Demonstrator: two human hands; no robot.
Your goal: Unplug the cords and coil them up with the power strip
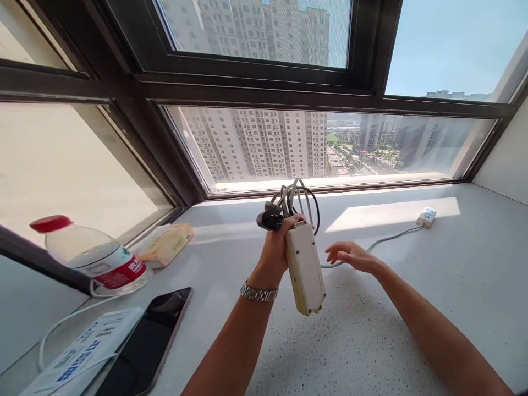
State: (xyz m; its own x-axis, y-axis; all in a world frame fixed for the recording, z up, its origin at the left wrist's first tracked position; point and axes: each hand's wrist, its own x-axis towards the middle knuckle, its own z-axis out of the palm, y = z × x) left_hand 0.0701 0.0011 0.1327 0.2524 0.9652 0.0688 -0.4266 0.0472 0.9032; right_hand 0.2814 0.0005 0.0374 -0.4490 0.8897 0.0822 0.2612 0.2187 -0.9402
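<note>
At the lower left of the frame, nearest you, a dark glossy phone point(152, 335) lies flat on the sill point(412, 308), partly under a white packet point(82, 352) with blue print and a thin white wire.

Your left hand point(275, 250), a metal link watch point(259, 292) on its wrist, is raised at the centre of the frame and closed tight in a fist. It grips the top end of a strip point(305, 269), a long rounded cream plastic block that hangs tilted below the fist, clear of the sill. The same grip pins the strip's grey cord point(295, 198), gathered in loose loops above your knuckles, and a black plug point(270, 219) juts out to the left.

Your right hand point(350, 256), just right of the strip, is open and holds nothing. Its palm faces down and its fingers are loosely spread, pointing toward the strip. A grey cable point(391, 239) runs from beside its fingertips; whether they touch it cannot be told.

The sill is pale, smooth stone with dark speckles.

At the left a clear plastic bottle point(94, 256) with a red cap and red label stands by the frame, and a soft yellowish tissue pack point(169, 243) lies beyond it.

The cable ends at a small white box point(427, 216) in a sunlit patch at the right. The dark-framed window point(264, 88) is behind.
</note>
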